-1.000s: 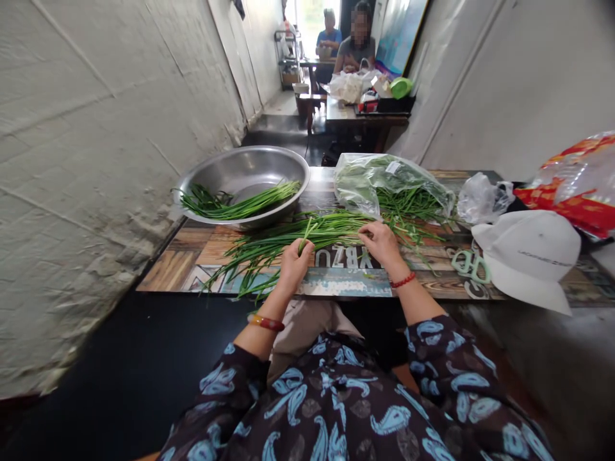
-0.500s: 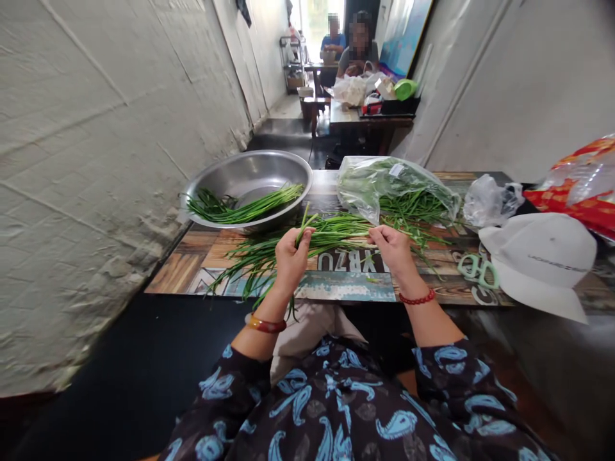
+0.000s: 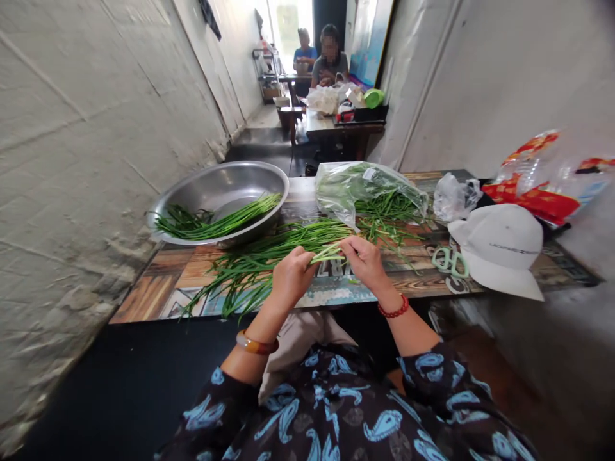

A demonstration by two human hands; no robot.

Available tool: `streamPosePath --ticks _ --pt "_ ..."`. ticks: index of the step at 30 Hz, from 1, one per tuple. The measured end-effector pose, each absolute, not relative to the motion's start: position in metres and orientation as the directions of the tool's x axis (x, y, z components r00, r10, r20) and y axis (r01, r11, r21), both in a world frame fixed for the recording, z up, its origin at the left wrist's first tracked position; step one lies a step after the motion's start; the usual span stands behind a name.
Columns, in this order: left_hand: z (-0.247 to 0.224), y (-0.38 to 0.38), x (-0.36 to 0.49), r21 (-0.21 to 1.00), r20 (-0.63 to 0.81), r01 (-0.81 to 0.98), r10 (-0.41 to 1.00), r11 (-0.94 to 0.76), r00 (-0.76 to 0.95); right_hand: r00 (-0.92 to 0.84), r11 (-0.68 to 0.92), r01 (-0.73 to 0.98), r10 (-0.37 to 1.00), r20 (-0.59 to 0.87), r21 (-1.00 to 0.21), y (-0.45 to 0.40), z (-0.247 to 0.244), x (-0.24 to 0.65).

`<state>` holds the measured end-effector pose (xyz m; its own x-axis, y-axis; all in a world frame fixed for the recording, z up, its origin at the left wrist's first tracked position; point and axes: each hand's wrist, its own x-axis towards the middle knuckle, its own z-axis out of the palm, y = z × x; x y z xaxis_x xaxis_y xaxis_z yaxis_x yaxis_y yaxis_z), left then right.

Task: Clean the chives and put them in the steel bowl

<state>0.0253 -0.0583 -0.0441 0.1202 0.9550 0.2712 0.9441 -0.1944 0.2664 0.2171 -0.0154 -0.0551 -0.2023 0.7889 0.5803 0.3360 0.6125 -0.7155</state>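
Observation:
My left hand [image 3: 293,274] is closed round a few thin green stalks [image 3: 327,253]. Their pale ends reach across to my right hand [image 3: 364,257], whose thumb and fingers pinch them. Beneath and behind my hands lies a loose pile of long green stalks [image 3: 269,253], its leaves fanning to the left front edge. More stalks [image 3: 235,219] rest in a wide steel basin [image 3: 230,173] at the back left. A clear plastic bag [image 3: 341,182] with greens inside lies behind my right hand.
Green-handled scissors [image 3: 450,262] and a white cap [image 3: 504,240] lie on the wooden table [image 3: 139,291] at right. Behind them are a crumpled clear bag [image 3: 455,197] and a red-and-clear package [image 3: 533,198]. Two people sit at farther tables.
My hands have come closer together, and the stalks now stretch between them. The view has shifted, so the table and basin appear lower and further left.

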Motion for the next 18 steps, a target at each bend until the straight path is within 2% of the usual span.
streamPosePath --ticks 4,7,9,12,18 --pt "-0.051 -0.062 0.027 0.183 0.204 0.963 0.966 -0.196 0.158 -0.085 0.511 0.279 0.856 0.509 -0.813 -0.012 -0.063 0.214" --pt "-0.065 -0.062 0.025 0.131 0.173 0.974 0.972 -0.183 0.160 0.127 0.326 0.118 0.932 0.340 -0.938 -0.006 -0.080 0.214" --pt "-0.076 -0.058 0.023 0.123 0.148 0.980 0.979 -0.156 0.137 0.188 0.224 0.013 0.957 0.222 -0.975 0.001 -0.093 0.213" --pt "-0.089 -0.053 0.022 0.086 0.106 0.983 0.983 -0.160 0.151 0.116 0.120 -0.038 0.987 0.115 -0.992 0.005 -0.108 0.211" --pt "-0.096 -0.061 0.027 0.090 0.122 0.973 0.972 -0.213 0.202 0.019 0.023 0.027 1.000 0.023 -0.999 -0.008 -0.115 0.213"
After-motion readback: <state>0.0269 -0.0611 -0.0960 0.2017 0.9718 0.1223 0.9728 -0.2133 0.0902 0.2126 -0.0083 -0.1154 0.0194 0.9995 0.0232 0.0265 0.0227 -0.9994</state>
